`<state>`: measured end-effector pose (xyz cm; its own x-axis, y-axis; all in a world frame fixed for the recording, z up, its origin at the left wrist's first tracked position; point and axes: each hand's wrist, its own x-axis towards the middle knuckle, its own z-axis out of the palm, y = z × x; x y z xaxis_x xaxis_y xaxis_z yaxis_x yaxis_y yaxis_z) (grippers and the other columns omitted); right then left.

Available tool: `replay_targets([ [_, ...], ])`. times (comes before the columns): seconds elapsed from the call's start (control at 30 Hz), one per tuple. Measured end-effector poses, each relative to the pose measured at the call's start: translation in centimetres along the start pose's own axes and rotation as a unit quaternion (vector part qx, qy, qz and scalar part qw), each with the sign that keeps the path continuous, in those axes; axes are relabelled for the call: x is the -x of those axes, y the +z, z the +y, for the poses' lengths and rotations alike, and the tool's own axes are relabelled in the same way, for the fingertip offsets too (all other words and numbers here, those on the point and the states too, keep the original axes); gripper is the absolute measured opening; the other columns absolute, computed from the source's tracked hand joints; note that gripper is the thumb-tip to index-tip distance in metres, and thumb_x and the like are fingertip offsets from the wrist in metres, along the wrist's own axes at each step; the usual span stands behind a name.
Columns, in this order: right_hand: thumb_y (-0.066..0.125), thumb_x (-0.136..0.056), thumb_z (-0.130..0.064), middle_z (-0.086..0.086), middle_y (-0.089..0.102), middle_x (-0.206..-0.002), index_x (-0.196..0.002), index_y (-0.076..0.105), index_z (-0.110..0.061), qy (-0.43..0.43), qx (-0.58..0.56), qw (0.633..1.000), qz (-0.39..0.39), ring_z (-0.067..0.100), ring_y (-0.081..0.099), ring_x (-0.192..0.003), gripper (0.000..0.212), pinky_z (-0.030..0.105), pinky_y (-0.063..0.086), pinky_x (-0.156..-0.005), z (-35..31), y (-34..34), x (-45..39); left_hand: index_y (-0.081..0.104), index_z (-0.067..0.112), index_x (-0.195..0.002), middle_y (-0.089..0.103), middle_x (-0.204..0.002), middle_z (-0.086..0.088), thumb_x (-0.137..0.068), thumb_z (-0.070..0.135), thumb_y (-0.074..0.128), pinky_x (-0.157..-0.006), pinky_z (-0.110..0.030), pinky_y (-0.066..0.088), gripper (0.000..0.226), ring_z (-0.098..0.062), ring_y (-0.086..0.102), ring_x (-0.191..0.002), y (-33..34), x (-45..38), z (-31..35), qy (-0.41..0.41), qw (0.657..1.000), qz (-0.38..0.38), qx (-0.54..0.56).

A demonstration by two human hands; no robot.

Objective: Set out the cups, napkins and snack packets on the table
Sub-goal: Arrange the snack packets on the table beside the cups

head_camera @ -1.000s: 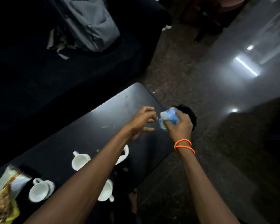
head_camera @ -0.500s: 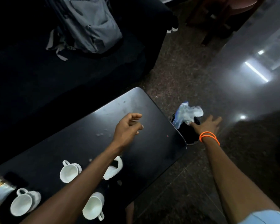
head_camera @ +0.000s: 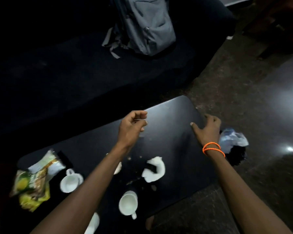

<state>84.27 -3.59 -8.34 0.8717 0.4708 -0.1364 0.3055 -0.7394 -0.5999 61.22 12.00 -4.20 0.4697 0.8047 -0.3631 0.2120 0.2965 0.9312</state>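
On the black table [head_camera: 169, 137] stand white cups: one [head_camera: 71, 181] left of my left forearm, one [head_camera: 128, 204] near the front edge, and a third [head_camera: 93, 224] partly cut off at the bottom. A crumpled white napkin [head_camera: 155, 169] lies in the middle. Yellow-green snack packets [head_camera: 35, 179] lie at the left end. My left hand [head_camera: 132, 127] hovers over the table with fingers loosely curled and nothing in them. My right hand [head_camera: 208, 130] rests spread at the table's right edge, holding nothing.
A dark bin [head_camera: 237, 154] stands on the floor just right of the table, with a pale blue plastic wrapper [head_camera: 232, 140] in it. A grey backpack [head_camera: 147, 26] sits on the dark sofa [head_camera: 74, 73] behind the table. Crumbs dot the tabletop.
My right hand let go of the blue wrapper at the bin and came back to the table's right edge. My left hand stayed over the table. The view shifted, bringing the snack packets into sight.
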Motion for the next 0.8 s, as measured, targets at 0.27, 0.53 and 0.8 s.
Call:
replay_targets([
  [0.27, 0.079, -0.083, -0.012, 0.020, 0.045, -0.140, -0.135, 0.058, -0.003, -0.223, -0.081, 0.958, -0.158, 0.036, 0.063, -0.108, 0.056, 0.038, 0.052, -0.099, -21.5, 14.6, 13.1, 0.076, 0.015, -0.100, 0.076, -0.094, -0.005, -0.090, -0.004, 0.064, -0.076, -0.032, 0.055, 0.025, -0.013, 0.068, -0.085, -22.3, 4.7, -4.6, -0.043, 0.960, 0.276, 0.015],
  [0.53, 0.075, -0.085, -0.013, 0.015, 0.072, -0.114, -0.117, 0.072, -0.006, -0.284, -0.022, 0.874, -0.393, 0.032, 0.070, -0.101, 0.033, 0.042, 0.055, -0.094, -27.0, 24.3, 24.3, 0.073, 0.007, -0.109, 0.070, -0.114, -0.021, -0.088, 0.017, 0.065, -0.092, -0.034, 0.051, 0.025, -0.036, 0.066, -0.104, -32.2, 10.2, -9.8, -0.161, 0.828, 0.530, -0.087],
  [0.8, 0.080, -0.080, -0.030, 0.016, 0.074, -0.116, -0.125, 0.068, -0.009, -0.206, 0.059, 0.844, -0.492, 0.032, 0.069, -0.108, 0.051, 0.035, 0.056, -0.092, -28.0, 32.1, 31.9, 0.067, -0.001, -0.115, 0.069, -0.123, -0.023, -0.093, 0.038, 0.072, -0.097, -0.055, 0.058, 0.046, -0.033, 0.067, -0.101, -35.9, 12.5, -14.8, -0.321, 0.802, 0.471, 0.178],
])
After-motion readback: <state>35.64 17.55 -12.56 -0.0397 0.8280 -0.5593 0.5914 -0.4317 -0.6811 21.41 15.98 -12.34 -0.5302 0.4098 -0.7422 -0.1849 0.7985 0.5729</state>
